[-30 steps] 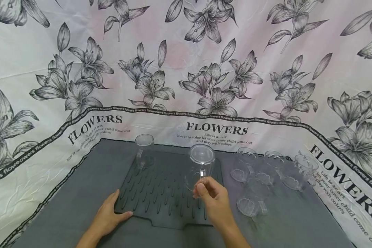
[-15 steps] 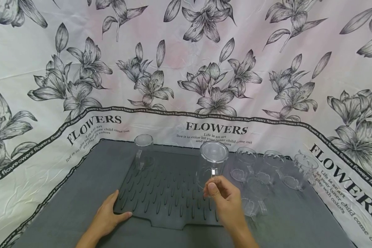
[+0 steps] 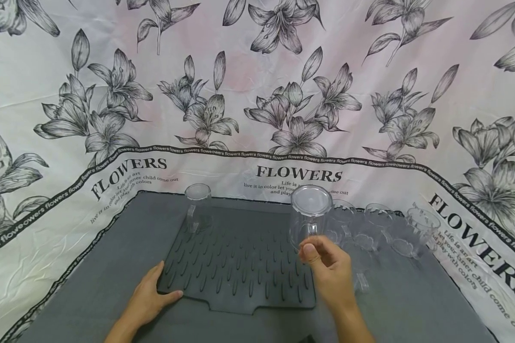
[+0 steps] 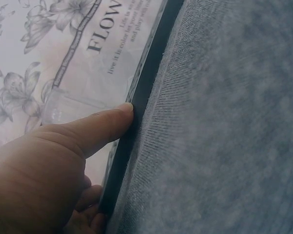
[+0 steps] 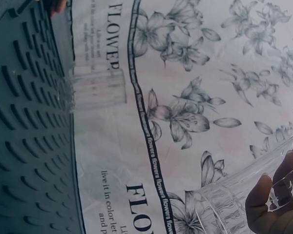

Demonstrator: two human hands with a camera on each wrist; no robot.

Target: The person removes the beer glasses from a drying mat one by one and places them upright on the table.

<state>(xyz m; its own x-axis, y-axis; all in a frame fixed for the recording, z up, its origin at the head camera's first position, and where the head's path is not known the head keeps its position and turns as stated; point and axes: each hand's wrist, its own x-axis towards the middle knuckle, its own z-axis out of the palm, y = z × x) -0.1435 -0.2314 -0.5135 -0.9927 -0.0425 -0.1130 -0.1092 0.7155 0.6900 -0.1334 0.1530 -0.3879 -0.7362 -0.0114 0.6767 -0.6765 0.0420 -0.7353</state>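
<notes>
The left hand (image 3: 146, 295) sits at the near left corner of the dark ridged mat (image 3: 236, 290), its fingers straight along the left edge and its thumb extended against the near edge; they touch the mat rather than curl round it. That near edge runs right to a shallow projecting tab, then on to the right corner. Grey counter (image 3: 412, 309) lies open to the left of the mat, and a strip of it runs along the front. At the back, the counter meets a flower-printed cloth (image 3: 240, 109).

The right hand (image 3: 330, 264) pinches the handle of a clear ribbed mug (image 3: 312, 200) between thumb and fingers. This mug is in the air over the mat's right side and looks turned base up. Bare ridges stretch leftward from below it to a second clear mug (image 3: 199, 209), which stands at the mat's far left corner.

Right of the mat, three clear mugs (image 3: 377, 226) stand upright in a row near the back edge, the grey surface showing through their walls. A nearer mug (image 3: 362, 282) is partly hidden by the right hand.
</notes>
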